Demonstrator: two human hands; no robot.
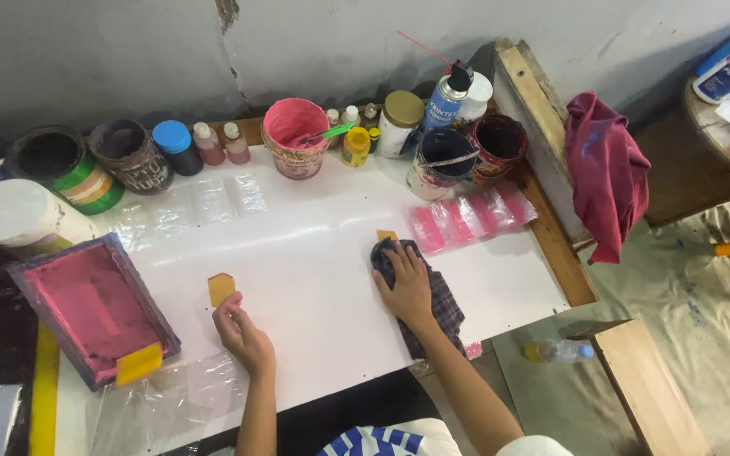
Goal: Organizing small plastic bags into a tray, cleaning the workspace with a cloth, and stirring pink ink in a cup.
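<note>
The right hand (407, 285) lies flat and spread on a dark rag (433, 295) on the white counter (314, 253). The left hand (242, 333) pinches a yellow scraper (220, 288). Wiping likely goes best with even pressure and the scraper kept lifted off the surface.

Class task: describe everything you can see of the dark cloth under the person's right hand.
The cloth is dark, checked fabric, crumpled and spread flat on the white table, near its front edge. The right hand presses flat on its upper part. A small yellow card shows just above it.
</note>
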